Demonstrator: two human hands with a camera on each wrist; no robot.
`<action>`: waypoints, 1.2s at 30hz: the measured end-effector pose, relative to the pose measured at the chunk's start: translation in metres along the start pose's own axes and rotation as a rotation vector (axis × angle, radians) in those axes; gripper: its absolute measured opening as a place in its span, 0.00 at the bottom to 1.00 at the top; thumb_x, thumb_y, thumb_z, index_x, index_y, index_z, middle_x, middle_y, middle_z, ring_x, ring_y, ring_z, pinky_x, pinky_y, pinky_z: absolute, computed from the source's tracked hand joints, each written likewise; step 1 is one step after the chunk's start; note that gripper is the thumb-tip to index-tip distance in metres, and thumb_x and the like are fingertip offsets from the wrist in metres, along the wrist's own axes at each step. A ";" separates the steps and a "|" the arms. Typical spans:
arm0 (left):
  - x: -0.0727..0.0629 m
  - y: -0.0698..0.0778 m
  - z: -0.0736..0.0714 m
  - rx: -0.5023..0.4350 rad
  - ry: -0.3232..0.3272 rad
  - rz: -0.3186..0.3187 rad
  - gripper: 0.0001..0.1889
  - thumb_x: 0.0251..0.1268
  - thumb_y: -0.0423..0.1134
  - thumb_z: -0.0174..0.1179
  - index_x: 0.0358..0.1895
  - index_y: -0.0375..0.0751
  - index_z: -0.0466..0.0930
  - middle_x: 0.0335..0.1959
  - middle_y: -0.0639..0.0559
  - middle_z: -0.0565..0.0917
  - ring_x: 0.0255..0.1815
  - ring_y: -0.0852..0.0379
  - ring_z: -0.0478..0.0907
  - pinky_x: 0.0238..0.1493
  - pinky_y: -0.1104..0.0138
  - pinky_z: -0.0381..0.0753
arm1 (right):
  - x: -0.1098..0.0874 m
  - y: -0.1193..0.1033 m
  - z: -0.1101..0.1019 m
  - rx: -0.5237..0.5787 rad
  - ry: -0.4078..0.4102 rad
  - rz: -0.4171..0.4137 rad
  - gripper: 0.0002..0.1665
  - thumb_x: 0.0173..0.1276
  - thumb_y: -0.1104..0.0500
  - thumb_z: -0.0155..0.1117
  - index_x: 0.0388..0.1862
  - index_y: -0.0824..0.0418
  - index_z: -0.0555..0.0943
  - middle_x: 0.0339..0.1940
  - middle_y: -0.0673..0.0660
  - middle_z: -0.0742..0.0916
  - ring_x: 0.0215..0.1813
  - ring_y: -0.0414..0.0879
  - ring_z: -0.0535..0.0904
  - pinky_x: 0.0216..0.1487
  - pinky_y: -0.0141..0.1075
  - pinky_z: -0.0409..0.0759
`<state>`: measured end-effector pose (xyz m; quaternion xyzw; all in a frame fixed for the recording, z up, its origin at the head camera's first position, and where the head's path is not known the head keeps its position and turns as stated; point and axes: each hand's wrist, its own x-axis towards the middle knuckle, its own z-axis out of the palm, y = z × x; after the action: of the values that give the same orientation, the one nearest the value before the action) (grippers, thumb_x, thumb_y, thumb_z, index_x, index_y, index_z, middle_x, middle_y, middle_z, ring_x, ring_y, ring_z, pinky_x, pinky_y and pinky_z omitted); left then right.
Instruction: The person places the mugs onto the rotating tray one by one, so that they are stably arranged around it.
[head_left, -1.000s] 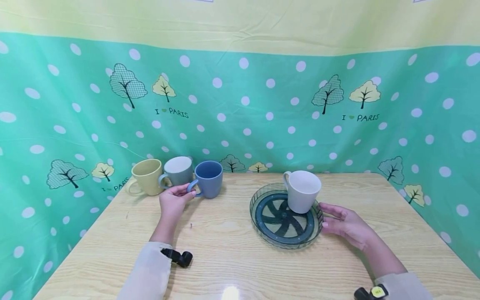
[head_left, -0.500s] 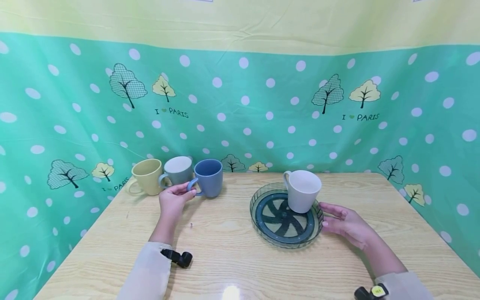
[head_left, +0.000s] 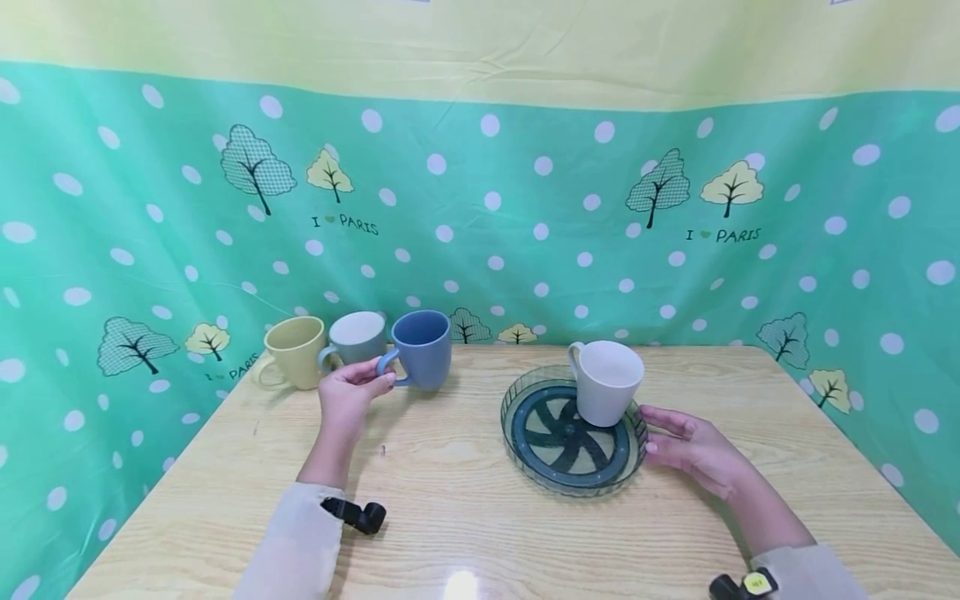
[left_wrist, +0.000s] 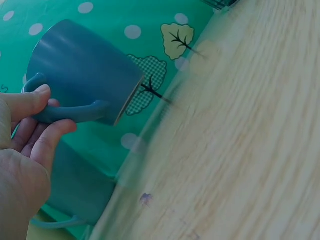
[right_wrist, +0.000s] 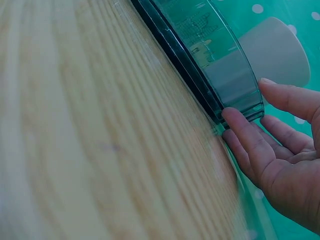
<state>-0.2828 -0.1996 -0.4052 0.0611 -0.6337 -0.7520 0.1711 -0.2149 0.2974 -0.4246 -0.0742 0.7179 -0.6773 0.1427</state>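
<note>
Blue mug (head_left: 427,358), gripped by its handle (left_wrist: 87,114) in the left hand (head_left: 347,398), with fingers (left_wrist: 50,137) and thumb pinching together. Held upright in the head view, at about 10 o'clock from the round clear tray (head_left: 570,431) and well apart from it. Apparently just off the tabletop (head_left: 450,500), to judge by the curtain (left_wrist: 132,32) visible beneath the base in the left wrist view.

As far as can be judged, an early stage. Done: 1 mug of 4 inside the tray, namely the white mug (head_left: 606,387), upright at 1 o'clock from the tray's hub, with handle toward 10 o'clock. Under way: the blue mug, in hand but not yet set down. Left: 2 more outside the tray, standing unheld on the tabletop at 9 o'clock from the blue mug, with the grey-green mug (head_left: 358,340) nearer and the yellow mug (head_left: 296,358) farther out. Cannot tell whether touching each other.

At the tray's 3 o'clock, the right hand (head_left: 693,454), loosely spread against the outer wall, not clenched. Cannot tell whether also touching the white mug.
</note>
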 end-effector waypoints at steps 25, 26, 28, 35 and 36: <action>-0.012 0.014 0.014 -0.059 -0.127 0.065 0.15 0.47 0.18 0.71 0.38 0.38 0.88 0.28 0.52 0.88 0.32 0.55 0.87 0.38 0.61 0.88 | -0.001 0.003 -0.002 0.014 -0.014 -0.022 0.45 0.65 0.69 0.63 0.74 0.77 0.49 0.75 0.76 0.52 0.59 0.50 0.78 0.59 0.44 0.79; -0.013 0.014 0.015 -0.060 -0.131 0.063 0.15 0.47 0.18 0.71 0.37 0.39 0.88 0.28 0.52 0.88 0.32 0.55 0.87 0.38 0.61 0.88 | -0.001 0.003 -0.002 0.014 -0.014 -0.023 0.45 0.66 0.69 0.62 0.74 0.77 0.49 0.75 0.77 0.52 0.59 0.50 0.78 0.59 0.44 0.79; -0.014 0.015 0.017 -0.064 -0.137 0.063 0.15 0.46 0.18 0.70 0.36 0.39 0.88 0.28 0.52 0.88 0.31 0.56 0.87 0.38 0.62 0.88 | -0.001 0.003 -0.002 0.014 -0.015 -0.022 0.45 0.66 0.69 0.62 0.74 0.77 0.49 0.75 0.76 0.52 0.59 0.50 0.78 0.59 0.44 0.79; -0.019 0.019 0.021 -0.091 -0.171 0.073 0.17 0.45 0.16 0.70 0.35 0.41 0.88 0.28 0.51 0.88 0.32 0.55 0.87 0.38 0.60 0.88 | 0.000 0.004 -0.002 0.018 -0.013 -0.023 0.45 0.66 0.69 0.63 0.74 0.77 0.49 0.75 0.76 0.52 0.58 0.49 0.79 0.59 0.44 0.80; -0.020 0.020 0.021 -0.090 -0.175 0.074 0.17 0.46 0.16 0.69 0.34 0.42 0.88 0.28 0.50 0.88 0.32 0.55 0.87 0.38 0.60 0.88 | 0.000 0.004 -0.002 0.017 -0.013 -0.023 0.45 0.66 0.69 0.63 0.74 0.77 0.49 0.75 0.76 0.52 0.58 0.49 0.79 0.59 0.44 0.80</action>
<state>-0.2673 -0.1757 -0.3845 -0.0358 -0.6134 -0.7754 0.1454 -0.2155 0.2999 -0.4286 -0.0856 0.7103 -0.6845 0.1403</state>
